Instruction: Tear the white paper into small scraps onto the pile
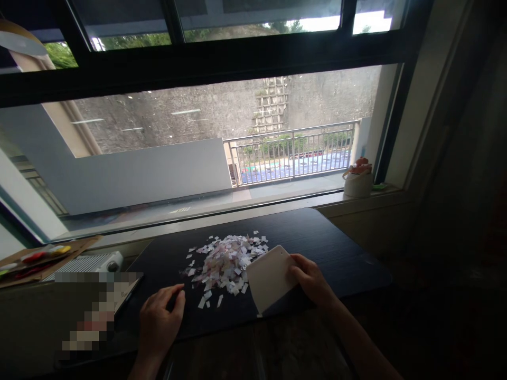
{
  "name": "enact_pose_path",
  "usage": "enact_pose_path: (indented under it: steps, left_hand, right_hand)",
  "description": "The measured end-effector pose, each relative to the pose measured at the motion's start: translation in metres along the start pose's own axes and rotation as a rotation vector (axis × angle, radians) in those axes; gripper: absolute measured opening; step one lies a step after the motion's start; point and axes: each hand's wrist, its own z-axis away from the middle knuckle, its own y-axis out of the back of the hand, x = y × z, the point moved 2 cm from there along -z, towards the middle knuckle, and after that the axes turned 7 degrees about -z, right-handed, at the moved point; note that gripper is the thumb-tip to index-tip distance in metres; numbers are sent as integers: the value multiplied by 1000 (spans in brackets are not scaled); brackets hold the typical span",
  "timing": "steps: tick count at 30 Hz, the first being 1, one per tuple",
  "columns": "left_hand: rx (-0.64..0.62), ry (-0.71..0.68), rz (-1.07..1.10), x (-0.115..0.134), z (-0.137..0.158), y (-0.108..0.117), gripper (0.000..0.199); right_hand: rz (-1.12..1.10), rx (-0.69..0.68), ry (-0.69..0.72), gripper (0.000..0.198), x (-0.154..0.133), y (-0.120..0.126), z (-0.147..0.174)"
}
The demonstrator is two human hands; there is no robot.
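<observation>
A loose heap of small paper scraps (227, 261), mostly white with some pinkish ones, lies on the dark tabletop (309, 232). In my right hand (311, 277) is a flat white plate that looks like a plastic scraper (271, 279), with a small hole near its top corner. The thumb and fingers grip its right edge, and it is tilted beside the heap's right side. My left hand (162, 314) is left of the heap, apart from the scraps, its fingers loosely curled and a gap showing inside the thumb. Nothing visible is in it.
Behind the table runs a window sill (206, 216) with a white pot (357, 182) at the right. On the left are a pale ribbed appliance (93, 266), a brown board with colourful items (47, 258) and a blurred-out patch (95, 316). Scattered scraps lie around the heap.
</observation>
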Motion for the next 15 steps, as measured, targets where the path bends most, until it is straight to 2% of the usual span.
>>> enact_pose_path:
  steps: [8,12,15]
  left_hand:
    - [-1,14,9,0,1,0,31]
    - [-23,33,8,1,1,-1,30]
    - [-17,41,16,0,2,-2,29]
  right_hand:
    - [-115,46,53,24,2,0,0]
    - [-194,-36,104,24,-1,-9,-2]
    - [-156,-110,124,19,-7,-16,-3]
